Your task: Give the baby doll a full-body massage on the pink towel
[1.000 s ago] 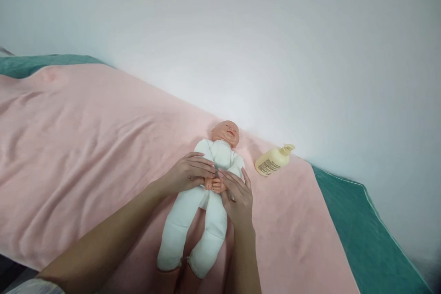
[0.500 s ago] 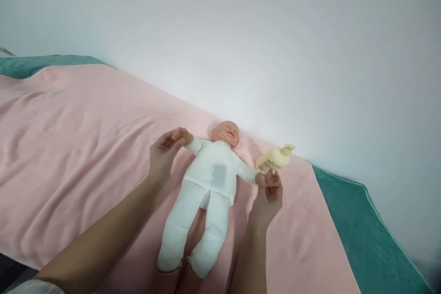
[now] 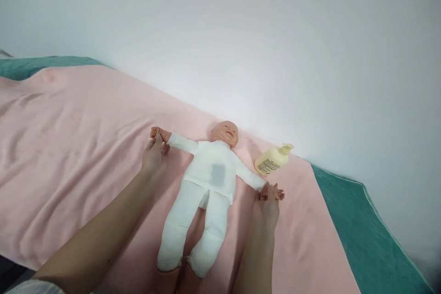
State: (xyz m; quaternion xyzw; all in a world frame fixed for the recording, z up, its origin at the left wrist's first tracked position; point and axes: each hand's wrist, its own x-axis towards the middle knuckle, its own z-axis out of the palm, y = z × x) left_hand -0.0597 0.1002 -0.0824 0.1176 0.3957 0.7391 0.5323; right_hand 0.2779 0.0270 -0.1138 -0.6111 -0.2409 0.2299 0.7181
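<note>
A baby doll (image 3: 210, 170) in white cloth clothing lies on its back, its head away from me and its arms spread to both sides. A grey patch shows on its chest. My left hand (image 3: 154, 154) is closed around the doll's hand on the left, thumb on top. On the right, my right hand (image 3: 267, 206) grips the doll's other wrist, and the doll's fingers stick out past mine. A pale yellow pump bottle (image 3: 272, 161) with printed text lies just beyond my right hand, not touched by it.
Pink cloth (image 3: 86, 147) with folds on the left lies under the doll. Green quilted fabric (image 3: 365, 225) shows at the right and at the far left. Behind the bed stands a plain pale wall (image 3: 220, 36).
Both doll arms have been drawn outward and straightened. My left hand has moved left, and my right hand has come slightly down, each still holding the doll.
</note>
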